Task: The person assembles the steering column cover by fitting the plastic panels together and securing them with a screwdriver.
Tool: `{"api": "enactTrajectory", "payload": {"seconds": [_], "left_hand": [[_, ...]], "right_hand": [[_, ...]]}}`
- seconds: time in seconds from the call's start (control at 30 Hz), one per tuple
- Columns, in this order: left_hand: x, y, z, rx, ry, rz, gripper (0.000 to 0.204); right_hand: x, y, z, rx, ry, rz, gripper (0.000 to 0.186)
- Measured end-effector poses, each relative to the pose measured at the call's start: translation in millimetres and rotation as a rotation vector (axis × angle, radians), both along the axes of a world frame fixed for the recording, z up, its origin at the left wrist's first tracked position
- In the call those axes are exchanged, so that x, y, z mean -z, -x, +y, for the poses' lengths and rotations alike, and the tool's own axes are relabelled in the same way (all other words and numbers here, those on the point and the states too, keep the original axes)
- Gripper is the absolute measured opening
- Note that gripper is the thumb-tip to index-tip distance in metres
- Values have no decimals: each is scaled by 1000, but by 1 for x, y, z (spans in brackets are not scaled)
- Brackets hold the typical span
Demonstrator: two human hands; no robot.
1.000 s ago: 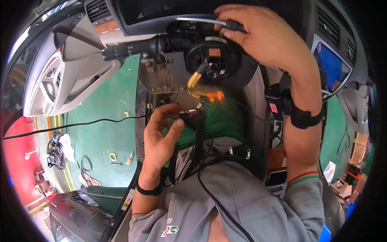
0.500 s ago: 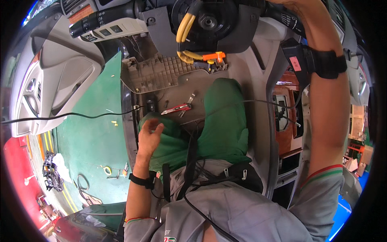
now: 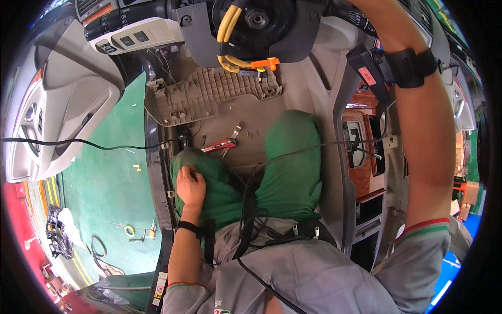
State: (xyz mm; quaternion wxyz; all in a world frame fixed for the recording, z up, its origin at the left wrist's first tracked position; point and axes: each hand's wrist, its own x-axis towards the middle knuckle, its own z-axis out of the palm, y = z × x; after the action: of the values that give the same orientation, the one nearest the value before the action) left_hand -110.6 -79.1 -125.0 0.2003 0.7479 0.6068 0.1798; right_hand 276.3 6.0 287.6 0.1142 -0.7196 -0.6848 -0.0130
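My left hand (image 3: 191, 186) rests on my left knee, its fingers loosely bent over the green trousers (image 3: 293, 152), with nothing visible in it. Past that knee, a red utility knife (image 3: 221, 145) lies on the car floor, next to a metal tool (image 3: 238, 130). My right forearm (image 3: 423, 136) stretches up past the steering column, and its hand is cut off by the upper edge. From the bare steering column hub (image 3: 256, 20) hang yellow-sleeved wires (image 3: 225, 32) with an orange connector (image 3: 265, 64).
A ribbed trim panel (image 3: 204, 94) lies in the footwell. On my left the door (image 3: 68, 110) stands open. A black cable (image 3: 104, 147) crosses from the left, and a cable spans my legs. The centre console (image 3: 361, 152) is at my right, its gear surround exposed.
My left hand has come down onto my knee from just above it. The view has shifted a little, and my right arm stays raised toward the dashboard.
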Motion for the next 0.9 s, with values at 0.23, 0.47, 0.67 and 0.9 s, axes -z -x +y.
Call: {"api": "enactTrajectory", "payload": {"seconds": [0.23, 0.47, 0.67, 0.9], "left_hand": [[-1, -29, 9, 97, -17, -7, 13], [4, -36, 11, 148, -14, -62, 13], [16, -58, 17, 148, 20, -21, 14], [14, -77, 14, 147, 138, -51, 17]], "right_hand": [[16, -19, 3, -71, -91, -130, 34], [-7, -30, 12, -192, 269, 190, 34], [5, -44, 18, -272, 157, 232, 30], [5, -33, 17, -244, 153, 258, 32]]}}
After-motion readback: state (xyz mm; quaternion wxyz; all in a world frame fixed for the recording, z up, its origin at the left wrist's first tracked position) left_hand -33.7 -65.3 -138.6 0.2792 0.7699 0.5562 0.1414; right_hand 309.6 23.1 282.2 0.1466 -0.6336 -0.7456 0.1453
